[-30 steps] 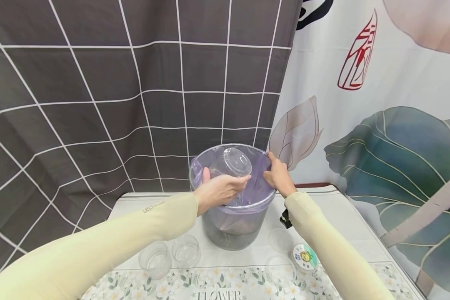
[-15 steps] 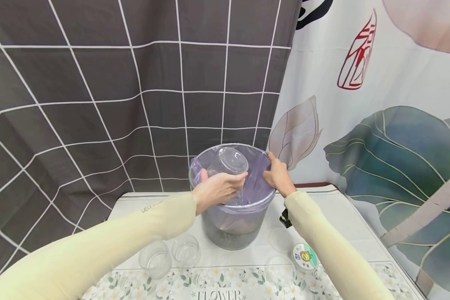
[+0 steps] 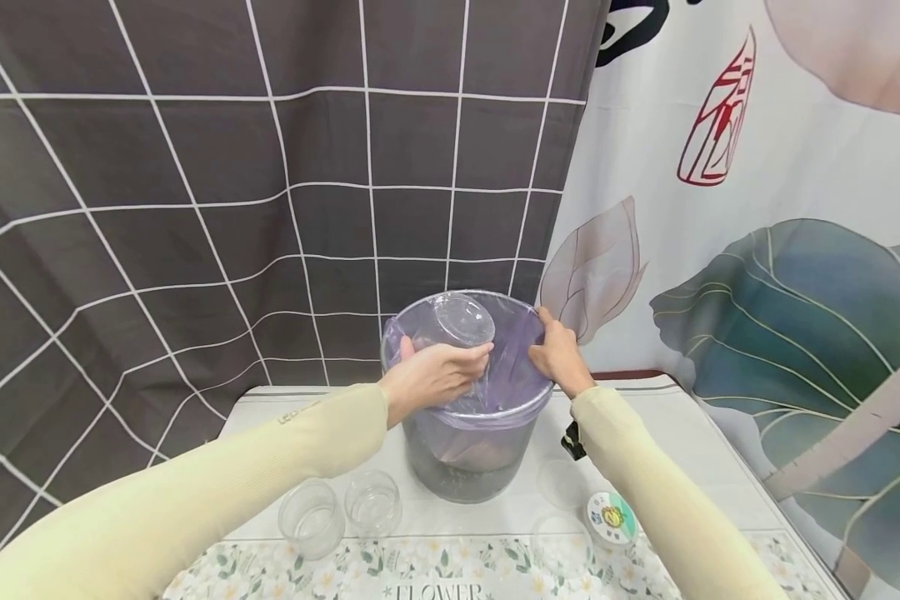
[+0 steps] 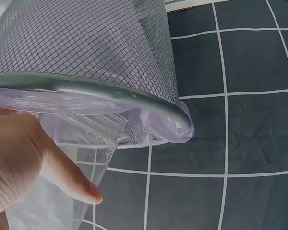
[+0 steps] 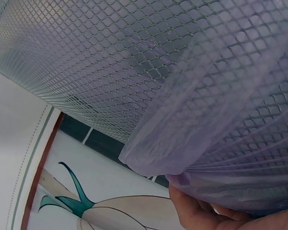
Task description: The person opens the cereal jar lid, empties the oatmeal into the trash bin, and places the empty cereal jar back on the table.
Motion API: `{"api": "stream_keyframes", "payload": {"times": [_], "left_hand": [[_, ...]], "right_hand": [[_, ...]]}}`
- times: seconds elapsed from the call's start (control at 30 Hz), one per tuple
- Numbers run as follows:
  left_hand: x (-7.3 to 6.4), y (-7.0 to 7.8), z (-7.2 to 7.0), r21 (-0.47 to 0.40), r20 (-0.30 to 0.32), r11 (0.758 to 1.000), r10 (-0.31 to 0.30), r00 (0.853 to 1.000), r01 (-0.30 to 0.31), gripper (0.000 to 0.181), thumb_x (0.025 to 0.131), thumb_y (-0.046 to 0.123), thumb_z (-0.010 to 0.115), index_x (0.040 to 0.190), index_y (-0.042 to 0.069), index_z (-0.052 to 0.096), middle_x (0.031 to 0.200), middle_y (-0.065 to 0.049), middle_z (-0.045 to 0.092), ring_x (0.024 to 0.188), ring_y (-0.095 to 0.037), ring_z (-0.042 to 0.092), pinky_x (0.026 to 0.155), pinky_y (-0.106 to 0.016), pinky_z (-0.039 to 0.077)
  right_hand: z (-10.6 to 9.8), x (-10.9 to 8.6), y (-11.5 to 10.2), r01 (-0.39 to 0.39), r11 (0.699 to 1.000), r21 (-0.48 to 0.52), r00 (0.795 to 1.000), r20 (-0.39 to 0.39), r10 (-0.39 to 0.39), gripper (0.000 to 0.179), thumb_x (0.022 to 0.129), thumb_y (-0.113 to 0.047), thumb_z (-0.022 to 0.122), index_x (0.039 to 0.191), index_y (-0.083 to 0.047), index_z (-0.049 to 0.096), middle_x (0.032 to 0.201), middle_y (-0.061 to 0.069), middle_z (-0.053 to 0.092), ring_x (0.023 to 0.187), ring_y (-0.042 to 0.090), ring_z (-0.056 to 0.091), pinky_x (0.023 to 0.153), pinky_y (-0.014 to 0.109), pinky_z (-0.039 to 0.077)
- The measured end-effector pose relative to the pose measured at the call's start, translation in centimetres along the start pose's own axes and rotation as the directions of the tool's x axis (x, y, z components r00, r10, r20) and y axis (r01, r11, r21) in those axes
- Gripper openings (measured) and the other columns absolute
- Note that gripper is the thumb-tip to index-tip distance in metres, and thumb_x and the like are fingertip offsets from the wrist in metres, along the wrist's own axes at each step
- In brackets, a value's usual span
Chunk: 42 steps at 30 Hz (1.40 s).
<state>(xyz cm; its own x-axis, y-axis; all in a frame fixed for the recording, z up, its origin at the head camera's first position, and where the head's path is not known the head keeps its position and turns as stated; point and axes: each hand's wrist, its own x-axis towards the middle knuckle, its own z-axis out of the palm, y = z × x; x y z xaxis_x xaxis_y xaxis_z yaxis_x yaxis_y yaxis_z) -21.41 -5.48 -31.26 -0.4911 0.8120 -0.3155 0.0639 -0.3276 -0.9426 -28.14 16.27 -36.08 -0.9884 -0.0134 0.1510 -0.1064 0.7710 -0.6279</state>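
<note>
My left hand (image 3: 435, 377) grips a clear plastic tub (image 3: 463, 321), tipped with its base up and its mouth down into the wire-mesh wastebasket (image 3: 465, 475). In the left wrist view the thumb lies along the wall of the tub (image 4: 103, 143), where small crumbs cling near the rim. A thin purple bin liner (image 3: 521, 354) lines the basket and folds over its metal rim. At the right side of that rim, my right hand (image 3: 562, 354) pinches the liner and basket edge. The right wrist view shows its fingers (image 5: 187, 206) at the gathered liner.
Two clear tubs (image 3: 311, 517) stand at the front left of the white table. To the right lie a round lid with a flower print (image 3: 611, 518) and clear discs (image 3: 562, 483). A small black object (image 3: 572, 440) sits by the right sleeve. Curtains hang close behind.
The left hand and the upturned tub have moved slightly left over the basket, the tub tilting a little more. The right hand keeps its place on the rim.
</note>
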Motion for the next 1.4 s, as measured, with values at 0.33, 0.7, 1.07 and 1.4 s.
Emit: {"api": "stream_keyframes", "payload": {"times": [0.33, 0.7, 1.07, 1.4], "left_hand": [[-0.3, -0.4, 0.7, -0.12, 0.004, 0.991, -0.051, 0.999, 0.052, 0.098, 0.052, -0.003, 0.084, 0.132, 0.029, 0.037, 0.135, 0.005, 0.041, 0.13, -0.023, 0.024, 0.112, -0.046, 0.005], [-2.2, 0.4, 2.1, -0.328, -0.064, 0.917, -0.262, 0.963, 0.228, 0.054, 0.081, 0.018, 0.062, 0.131, 0.023, 0.045, 0.132, -0.004, 0.046, 0.124, -0.024, 0.035, 0.113, -0.042, 0.013], [-3.1, -1.3, 2.3, -0.621, -0.037, 0.683, -0.516, 0.856, 0.385, 0.07, 0.062, 0.018, 0.073, 0.127, 0.016, 0.048, 0.127, -0.007, 0.047, 0.119, -0.023, 0.037, 0.11, -0.047, 0.019], [-3.7, -1.6, 2.5, -0.713, 0.097, 0.516, -0.598, 0.796, 0.474, 0.09, 0.052, 0.018, 0.08, 0.133, 0.015, 0.041, 0.133, -0.008, 0.042, 0.122, -0.025, 0.035, 0.106, -0.051, 0.02]], "right_hand": [[0.0, 0.1, 0.3, -0.007, 1.0, 0.013, 1.0, -0.012, 0.007, 0.071, 0.073, -0.001, 0.047, 0.141, -0.007, 0.03, 0.127, 0.03, 0.047, 0.112, 0.047, 0.048, 0.092, 0.054, 0.043], [0.4, 0.1, 0.1, -0.018, 0.999, 0.034, 1.0, 0.009, 0.018, 0.073, 0.074, 0.0, 0.047, 0.143, -0.007, 0.027, 0.13, 0.031, 0.044, 0.11, 0.044, 0.051, 0.087, 0.049, 0.048], [0.1, 0.0, 0.2, -0.025, 0.999, 0.029, 1.0, -0.002, 0.025, 0.071, 0.072, -0.001, 0.047, 0.141, -0.01, 0.031, 0.124, 0.031, 0.05, 0.103, 0.044, 0.054, 0.082, 0.05, 0.05], [0.1, 0.0, 0.3, -0.009, 1.0, 0.018, 1.0, -0.007, 0.009, 0.067, 0.073, -0.001, 0.047, 0.137, -0.011, 0.036, 0.12, 0.03, 0.053, 0.104, 0.046, 0.053, 0.084, 0.051, 0.048]]}}
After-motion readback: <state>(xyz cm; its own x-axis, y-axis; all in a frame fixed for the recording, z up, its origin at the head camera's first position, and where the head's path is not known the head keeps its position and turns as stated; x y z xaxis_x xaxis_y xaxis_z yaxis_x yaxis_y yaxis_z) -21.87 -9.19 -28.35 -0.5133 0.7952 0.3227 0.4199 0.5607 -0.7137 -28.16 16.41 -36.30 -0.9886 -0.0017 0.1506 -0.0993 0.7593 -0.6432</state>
